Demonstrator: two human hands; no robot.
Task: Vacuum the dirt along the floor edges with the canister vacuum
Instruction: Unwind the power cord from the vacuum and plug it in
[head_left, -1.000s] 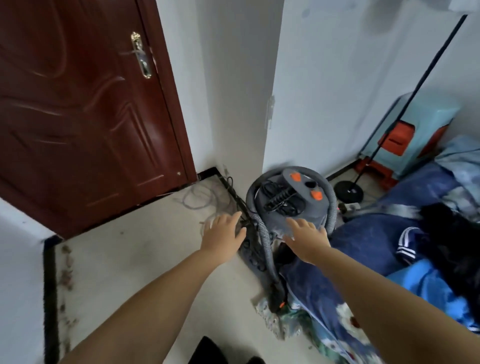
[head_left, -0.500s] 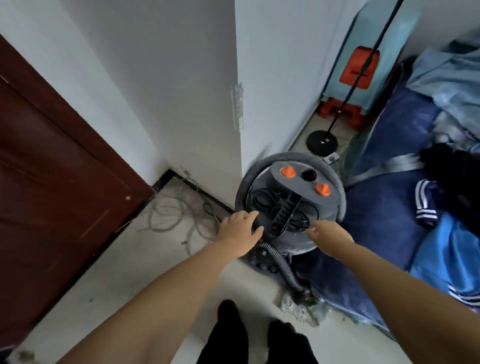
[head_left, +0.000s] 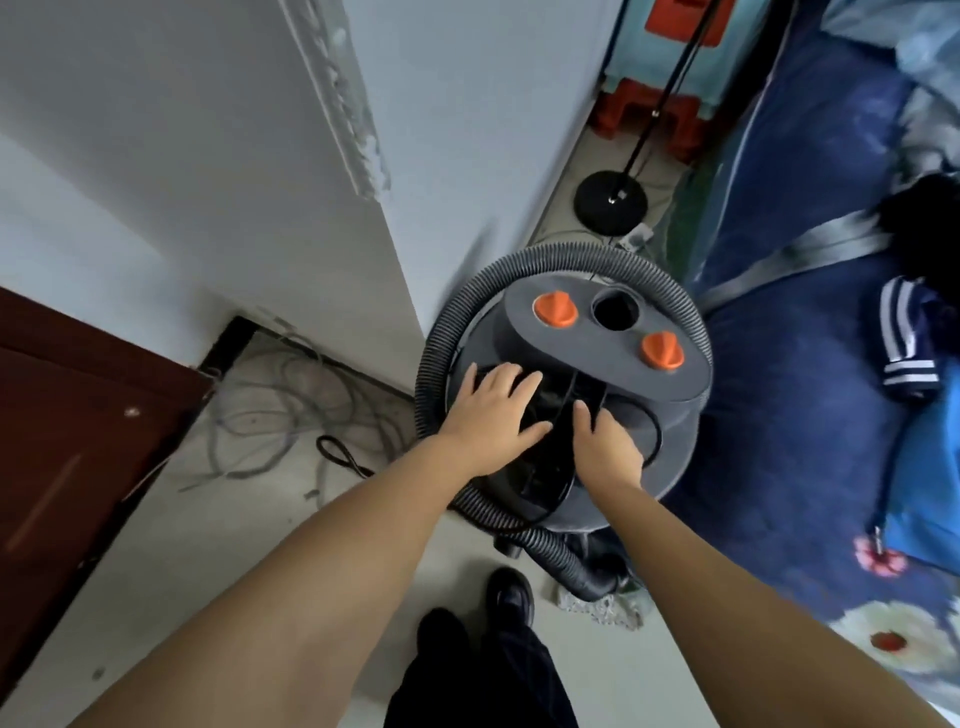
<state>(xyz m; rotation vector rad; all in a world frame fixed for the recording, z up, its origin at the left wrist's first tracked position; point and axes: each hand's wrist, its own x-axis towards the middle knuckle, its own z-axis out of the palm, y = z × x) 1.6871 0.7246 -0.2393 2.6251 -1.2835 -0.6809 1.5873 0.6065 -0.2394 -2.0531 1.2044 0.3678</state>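
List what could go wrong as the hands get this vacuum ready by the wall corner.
1. The ribbed hose is looped around the canister vacuum; lifting the unit now could snag or whip it loose.
2. The black cord is bundled under the left hand and right hand; pulled hastily, it may tangle.
3. Loose cables on the floor beside the door could trip a foot or get sucked into the nozzle.

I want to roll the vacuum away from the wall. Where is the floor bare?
Bare floor lies between the door, loose cables and shoe. It is crowded right of the vacuum, where bedding lies.
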